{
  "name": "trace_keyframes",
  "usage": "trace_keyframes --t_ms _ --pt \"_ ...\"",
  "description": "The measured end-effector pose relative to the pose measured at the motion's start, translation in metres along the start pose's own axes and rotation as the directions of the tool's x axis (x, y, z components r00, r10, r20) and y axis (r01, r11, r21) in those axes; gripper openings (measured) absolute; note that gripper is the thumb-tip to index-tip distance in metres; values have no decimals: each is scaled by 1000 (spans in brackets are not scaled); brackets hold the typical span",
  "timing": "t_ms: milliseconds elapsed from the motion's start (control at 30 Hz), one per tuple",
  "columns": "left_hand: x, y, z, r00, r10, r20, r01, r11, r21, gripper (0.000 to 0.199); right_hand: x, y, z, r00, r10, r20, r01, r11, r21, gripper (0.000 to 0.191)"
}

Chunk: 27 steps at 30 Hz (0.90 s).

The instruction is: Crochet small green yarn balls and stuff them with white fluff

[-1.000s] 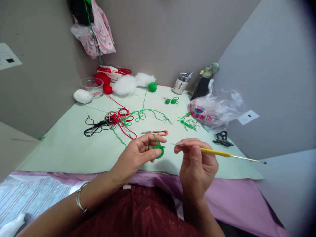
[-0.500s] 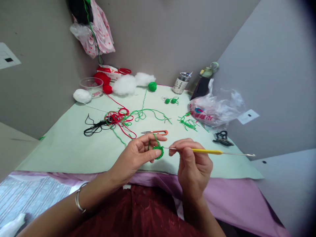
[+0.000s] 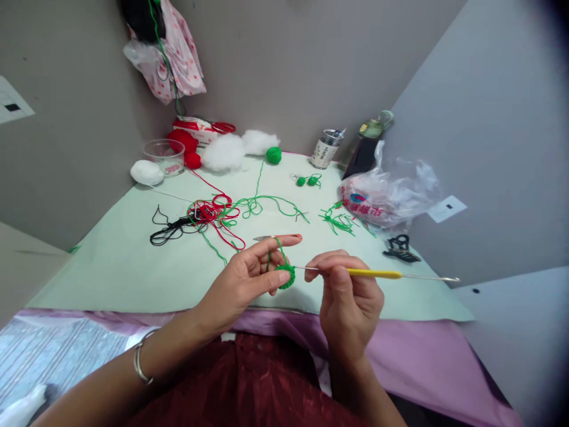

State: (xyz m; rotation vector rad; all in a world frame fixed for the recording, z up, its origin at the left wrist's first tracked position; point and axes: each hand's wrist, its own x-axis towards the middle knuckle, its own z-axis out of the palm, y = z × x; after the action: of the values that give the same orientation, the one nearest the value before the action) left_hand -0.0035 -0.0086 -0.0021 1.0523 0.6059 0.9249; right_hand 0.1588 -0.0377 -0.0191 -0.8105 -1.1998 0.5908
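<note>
My left hand [image 3: 244, 274] pinches green crochet [image 3: 288, 277], forefinger [image 3: 288, 240] raised — likely to tension the yarn [image 3: 281, 251] — as my right hand [image 3: 349, 296] grips the hook [image 3: 376, 273] like a pen, probably for control.

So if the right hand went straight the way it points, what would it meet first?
Likely the green crocheted piece in the left hand; the hook seems to touch it, though depth is unclear.

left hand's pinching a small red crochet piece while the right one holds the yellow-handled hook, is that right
Not quite: the head view shows the crochet piece is green, not red. The left hand pinches it and the right hand holds the yellow-handled hook, as you say.
</note>
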Motion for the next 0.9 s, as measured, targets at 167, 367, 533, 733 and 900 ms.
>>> trace_keyframes --t_ms 167,367,533,733,900 --pt "0 -2 -1 1000 1 -18 -1 1000 5 48 0 1 0 1000 25 19 -25 1000 11 20" --pt "1 -4 -2 1000 -5 -5 5 1000 -21 49 -3 0 5 1000 -23 1 23 999 -40 20" --pt "1 -5 -1 998 2 -68 -7 997 -75 68 -10 -1 6 972 -225 61 233 940 -250 23" --pt "2 -3 -1 998 -16 -62 8 992 -124 85 -15 1 5 960 -272 73 281 927 -249 29" --pt "4 -7 -3 997 -30 -65 22 993 -118 88 -12 4 0 960 -228 160 264 928 -264 42"
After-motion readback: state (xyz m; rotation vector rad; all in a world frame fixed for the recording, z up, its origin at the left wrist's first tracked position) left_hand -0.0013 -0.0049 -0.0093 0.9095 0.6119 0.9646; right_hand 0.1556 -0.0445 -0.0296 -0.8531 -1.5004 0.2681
